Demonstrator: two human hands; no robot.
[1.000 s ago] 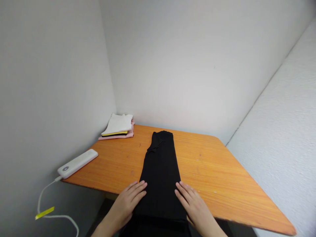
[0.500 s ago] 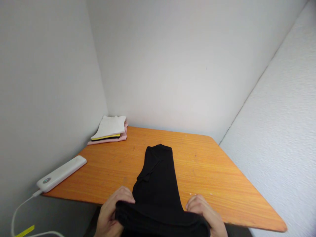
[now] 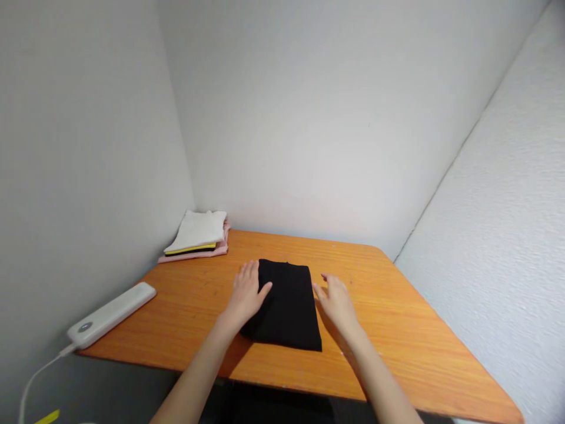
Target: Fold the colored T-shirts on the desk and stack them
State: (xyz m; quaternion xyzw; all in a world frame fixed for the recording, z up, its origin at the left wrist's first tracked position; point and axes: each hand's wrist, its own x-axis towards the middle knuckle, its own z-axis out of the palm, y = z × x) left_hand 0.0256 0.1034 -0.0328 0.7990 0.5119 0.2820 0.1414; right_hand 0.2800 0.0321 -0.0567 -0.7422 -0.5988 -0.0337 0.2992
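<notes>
A black garment (image 3: pixel 289 309) has just been folded over on itself, and a short, flat block is now formed on the wooden table (image 3: pixel 384 335), near the middle of its front half; the fold seems, by its look, to be fully laid down. The left hand (image 3: pixel 249 290) is spread open, laid along the garment's left edge with the thumb over the cloth. The right hand (image 3: pixel 334 297) is held just beside the right edge, fingers loosely bent, with nothing gripped. Half a second earlier, the near end was lifted in both hands at the table's front edge, and a long strip was stretched beyond it. At the far left corner, the stack of folded cloth (image 3: pixel 198 231) has been left undisturbed.
</notes>
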